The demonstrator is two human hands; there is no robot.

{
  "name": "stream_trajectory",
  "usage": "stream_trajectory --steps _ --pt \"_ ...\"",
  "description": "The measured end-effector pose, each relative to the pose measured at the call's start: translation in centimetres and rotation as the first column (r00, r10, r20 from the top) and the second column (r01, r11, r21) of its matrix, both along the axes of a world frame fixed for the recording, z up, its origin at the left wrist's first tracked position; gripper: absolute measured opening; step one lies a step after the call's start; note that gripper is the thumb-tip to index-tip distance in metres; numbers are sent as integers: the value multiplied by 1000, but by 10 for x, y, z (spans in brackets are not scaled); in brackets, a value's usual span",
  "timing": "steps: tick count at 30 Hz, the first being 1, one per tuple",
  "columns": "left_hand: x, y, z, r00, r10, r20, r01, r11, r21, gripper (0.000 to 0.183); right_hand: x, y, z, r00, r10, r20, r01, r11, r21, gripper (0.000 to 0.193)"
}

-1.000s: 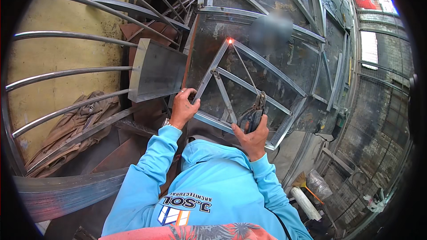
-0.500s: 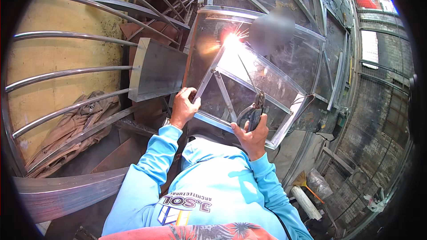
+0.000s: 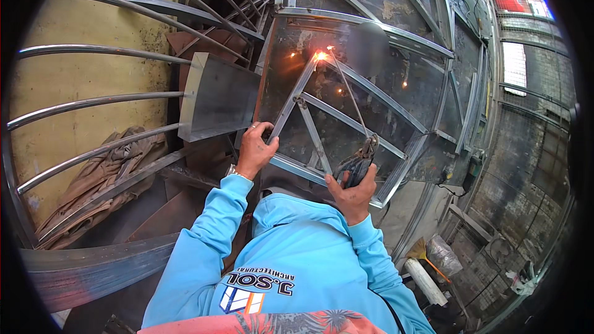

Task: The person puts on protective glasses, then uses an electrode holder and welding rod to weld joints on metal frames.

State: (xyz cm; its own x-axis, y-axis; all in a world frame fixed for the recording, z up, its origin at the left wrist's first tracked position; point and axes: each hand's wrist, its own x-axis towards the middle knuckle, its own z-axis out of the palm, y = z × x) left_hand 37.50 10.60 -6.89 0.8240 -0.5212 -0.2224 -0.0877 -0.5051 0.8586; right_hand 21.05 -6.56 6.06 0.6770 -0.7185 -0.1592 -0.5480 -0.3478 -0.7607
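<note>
My left hand (image 3: pixel 254 153) is closed around the near-left bar of a steel tube frame (image 3: pixel 375 100). The frame has a slanted inner brace and a middle crossbar. In my right hand (image 3: pixel 354 198) is a dark welding electrode holder (image 3: pixel 359 162), gripped above the frame's near side. A thin welding rod (image 3: pixel 348 91) runs from its jaws up to the frame's far corner, its tip glowing orange. Just beside that tip, the corner joint (image 3: pixel 320 57) glows red-hot, and a few sparks hang around it.
Beneath the frame lies a dark metal worktable (image 3: pixel 396 9) with more steel bars on it. To the left stand curved metal railings (image 3: pixel 105 51), a box-shaped metal piece (image 3: pixel 223 102) and a brown cloth (image 3: pixel 102 179). A white roll (image 3: pixel 426 281) lies at lower right.
The bright welding arc and its spray of sparks have died down to a small glow. My right hand has drawn the rod tip slightly off the corner. My left hand stays put.
</note>
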Motion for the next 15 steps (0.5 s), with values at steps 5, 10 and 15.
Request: stream_trajectory --steps 5,10,15 --pt "0 -1 3 1000 0 0 0 1000 -2 25 4 0 1 999 5 -37 -4 1000 21 63" --pt "-1 -1 2 1000 9 -8 -9 1000 -2 25 7 0 1 999 22 -40 -22 1000 11 62" --pt "-1 -1 3 1000 3 -4 -3 1000 -6 25 8 0 2 998 18 -68 -17 1000 18 60"
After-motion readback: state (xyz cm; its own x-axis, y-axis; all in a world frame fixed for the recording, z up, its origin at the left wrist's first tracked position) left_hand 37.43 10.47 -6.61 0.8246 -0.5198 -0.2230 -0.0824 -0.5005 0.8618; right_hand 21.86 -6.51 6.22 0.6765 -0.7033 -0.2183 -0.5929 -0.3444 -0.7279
